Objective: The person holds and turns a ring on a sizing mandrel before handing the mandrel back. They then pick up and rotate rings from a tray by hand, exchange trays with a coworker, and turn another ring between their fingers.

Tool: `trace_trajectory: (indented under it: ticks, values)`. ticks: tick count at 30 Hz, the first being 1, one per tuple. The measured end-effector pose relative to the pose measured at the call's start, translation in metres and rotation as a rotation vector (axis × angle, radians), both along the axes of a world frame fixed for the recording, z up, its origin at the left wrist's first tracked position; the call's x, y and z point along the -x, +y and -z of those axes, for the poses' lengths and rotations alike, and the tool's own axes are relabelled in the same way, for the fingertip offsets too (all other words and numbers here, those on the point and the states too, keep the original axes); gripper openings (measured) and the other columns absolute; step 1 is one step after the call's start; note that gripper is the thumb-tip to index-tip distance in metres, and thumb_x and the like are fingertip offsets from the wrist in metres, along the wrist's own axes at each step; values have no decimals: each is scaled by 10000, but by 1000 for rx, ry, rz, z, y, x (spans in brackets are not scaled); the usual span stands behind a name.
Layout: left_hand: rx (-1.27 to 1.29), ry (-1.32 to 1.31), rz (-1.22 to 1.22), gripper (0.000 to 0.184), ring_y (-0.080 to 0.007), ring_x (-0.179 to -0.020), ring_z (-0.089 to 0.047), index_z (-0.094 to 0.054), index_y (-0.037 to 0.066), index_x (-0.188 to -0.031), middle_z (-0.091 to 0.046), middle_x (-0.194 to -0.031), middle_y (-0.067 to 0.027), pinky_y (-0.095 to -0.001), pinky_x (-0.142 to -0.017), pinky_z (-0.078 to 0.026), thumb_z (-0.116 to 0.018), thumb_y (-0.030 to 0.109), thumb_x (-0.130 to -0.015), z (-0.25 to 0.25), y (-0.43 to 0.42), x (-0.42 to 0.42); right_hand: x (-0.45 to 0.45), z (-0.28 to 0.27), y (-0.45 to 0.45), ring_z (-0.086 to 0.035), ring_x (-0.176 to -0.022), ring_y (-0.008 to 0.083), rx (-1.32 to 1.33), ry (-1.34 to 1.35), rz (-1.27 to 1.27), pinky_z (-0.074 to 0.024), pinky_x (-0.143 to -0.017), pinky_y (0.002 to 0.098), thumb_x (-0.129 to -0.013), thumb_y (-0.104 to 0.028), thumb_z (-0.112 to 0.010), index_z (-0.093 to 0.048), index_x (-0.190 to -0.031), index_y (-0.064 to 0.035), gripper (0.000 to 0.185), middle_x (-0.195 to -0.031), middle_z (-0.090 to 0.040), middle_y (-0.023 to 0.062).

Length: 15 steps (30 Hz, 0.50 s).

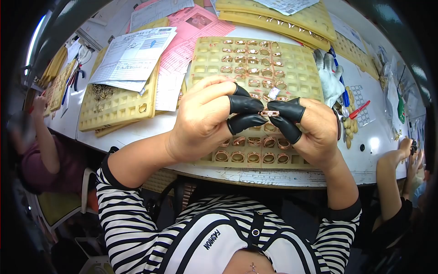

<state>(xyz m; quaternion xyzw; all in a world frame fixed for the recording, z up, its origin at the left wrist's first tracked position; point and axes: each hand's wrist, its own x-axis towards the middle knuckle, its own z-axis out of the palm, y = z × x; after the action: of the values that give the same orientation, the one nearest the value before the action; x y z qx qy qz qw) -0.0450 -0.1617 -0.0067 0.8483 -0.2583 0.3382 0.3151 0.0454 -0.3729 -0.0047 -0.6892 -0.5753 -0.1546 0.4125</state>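
Note:
Both hands meet above a yellow compartment tray (210, 59) that holds rows of rose-gold rings. Black finger covers sit on several fingertips. My left hand (205, 114) pinches one side of a rose-gold ring (270, 113). On its other side, my right hand (315, 128) grips the same ring between thumb and fingers. A small white tag (273, 93) shows just above the ring. The hands hide the middle rows of the tray, while ring rows show above and below them.
Papers (132, 55) lie on stacked yellow trays (109, 112) at left; more trays (283, 20) stand behind. Right of the main tray are a grey glove (329, 77), a red pen (359, 109) and plastic bags (390, 100). Co-workers' arms (390, 182) show at both sides.

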Motion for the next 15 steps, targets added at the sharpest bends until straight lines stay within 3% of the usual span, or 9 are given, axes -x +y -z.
trace_trajectory:
  ticks: [15]
  values:
    - [-22, 37, 0, 223, -273, -757, -622, -704, 39, -894, -641, -806, -86, -376, -766, -514, -788, 101, -697, 2, 0, -3, 0, 0, 0, -526, -514, 234, -67, -22, 10, -395, -467, 341, -697, -59, -779, -712, -902, -30, 218, -639, -561, 77]
